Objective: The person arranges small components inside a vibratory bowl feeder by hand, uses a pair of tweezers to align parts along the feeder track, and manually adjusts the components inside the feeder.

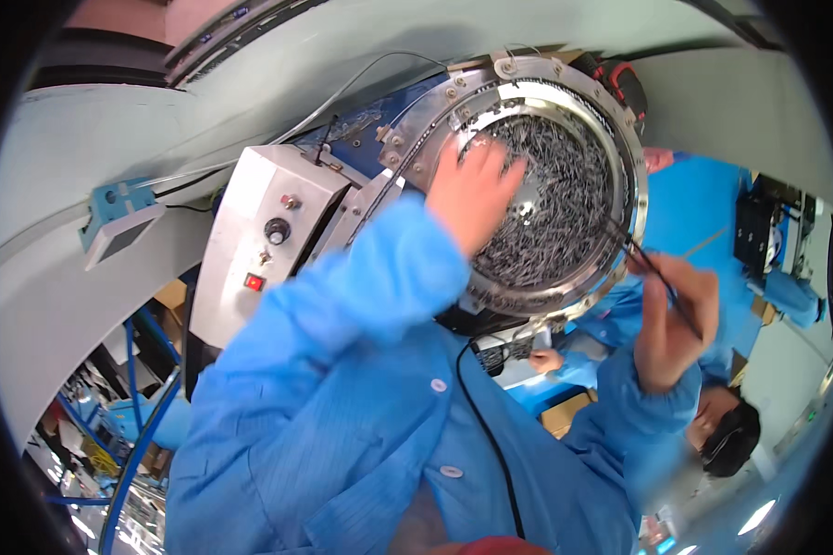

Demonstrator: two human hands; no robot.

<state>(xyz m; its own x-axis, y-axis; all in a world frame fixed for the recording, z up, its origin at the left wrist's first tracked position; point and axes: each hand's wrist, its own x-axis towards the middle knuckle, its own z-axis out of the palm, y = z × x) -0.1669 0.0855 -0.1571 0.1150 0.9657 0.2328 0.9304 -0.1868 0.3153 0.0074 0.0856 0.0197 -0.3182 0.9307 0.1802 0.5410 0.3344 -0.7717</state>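
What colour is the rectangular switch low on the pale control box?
The rectangular switch is red, seen in the head view.

From above, the round metal bowl was open to a reach between the two hands, over the small dark parts in its middle. The left hand blocked the bowl's left side. On the lower right, the right hand and its dark tweezers crossed the rim. A pale control box obstructed the way in from the left.
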